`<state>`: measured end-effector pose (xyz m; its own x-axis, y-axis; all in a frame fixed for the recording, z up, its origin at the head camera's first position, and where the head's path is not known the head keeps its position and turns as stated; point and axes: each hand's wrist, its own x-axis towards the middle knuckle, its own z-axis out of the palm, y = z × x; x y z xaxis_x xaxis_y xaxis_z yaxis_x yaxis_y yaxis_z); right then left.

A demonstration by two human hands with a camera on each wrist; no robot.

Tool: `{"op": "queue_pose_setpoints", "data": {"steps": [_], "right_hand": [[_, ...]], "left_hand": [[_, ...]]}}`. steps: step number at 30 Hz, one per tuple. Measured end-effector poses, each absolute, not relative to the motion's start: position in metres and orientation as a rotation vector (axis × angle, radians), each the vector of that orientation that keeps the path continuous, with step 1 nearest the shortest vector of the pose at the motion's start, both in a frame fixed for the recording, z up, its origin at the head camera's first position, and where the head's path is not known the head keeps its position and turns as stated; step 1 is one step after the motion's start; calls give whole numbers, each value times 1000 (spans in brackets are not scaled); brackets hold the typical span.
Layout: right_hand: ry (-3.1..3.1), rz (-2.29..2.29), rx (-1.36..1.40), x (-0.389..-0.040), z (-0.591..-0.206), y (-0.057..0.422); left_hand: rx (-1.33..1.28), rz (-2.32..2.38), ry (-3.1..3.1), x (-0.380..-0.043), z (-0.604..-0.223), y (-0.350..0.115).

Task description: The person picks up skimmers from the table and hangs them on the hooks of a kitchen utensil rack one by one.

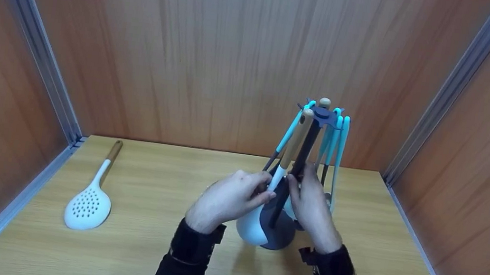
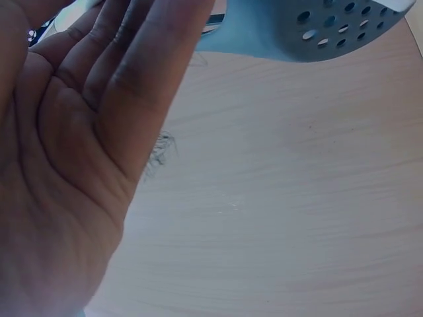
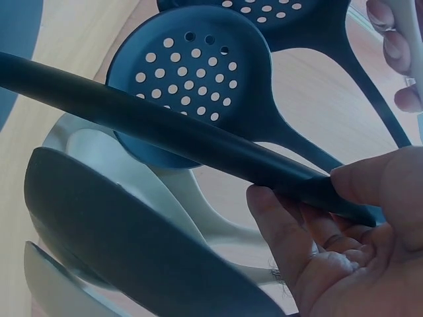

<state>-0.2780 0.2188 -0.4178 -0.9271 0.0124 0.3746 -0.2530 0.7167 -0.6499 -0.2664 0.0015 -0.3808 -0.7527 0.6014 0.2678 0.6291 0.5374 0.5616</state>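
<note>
A dark utensil stand (image 1: 304, 150) leans at the right of the table, hung with several kitchen utensils. My right hand (image 1: 311, 207) grips its dark post (image 3: 192, 135), thumb on one side and fingers on the other. With the left hand (image 1: 231, 198) I pinch the white neck of a wooden-handled utensil (image 1: 294, 142), in front of the post. Below that hand shows a rounded white head (image 1: 251, 228); whether it belongs to this utensil is partly hidden. Turquoise-handled utensils (image 1: 342, 144) hang at the stand's right. The right wrist view shows a dark skimmer (image 3: 198, 82) behind the post.
A white slotted turner (image 1: 88, 206) with a wooden handle lies at the table's left. Wood panels (image 1: 246, 61) enclose the table (image 1: 157, 182) at the back and both sides, with metal strips (image 1: 40, 39) at the corners.
</note>
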Motion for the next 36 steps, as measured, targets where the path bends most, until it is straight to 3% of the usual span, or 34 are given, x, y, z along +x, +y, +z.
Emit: {"op": "queue_pose_setpoints", "data": {"steps": [17,36], "right_hand": [[-2515,1009,255,-278,-419,217],[-2562,1046,195,-278,-417,219]], "left_hand": [[-1070,-1047,-2655,-261,-373,-25],[-1181,-994,-2643,-262,-377,-10]]}}
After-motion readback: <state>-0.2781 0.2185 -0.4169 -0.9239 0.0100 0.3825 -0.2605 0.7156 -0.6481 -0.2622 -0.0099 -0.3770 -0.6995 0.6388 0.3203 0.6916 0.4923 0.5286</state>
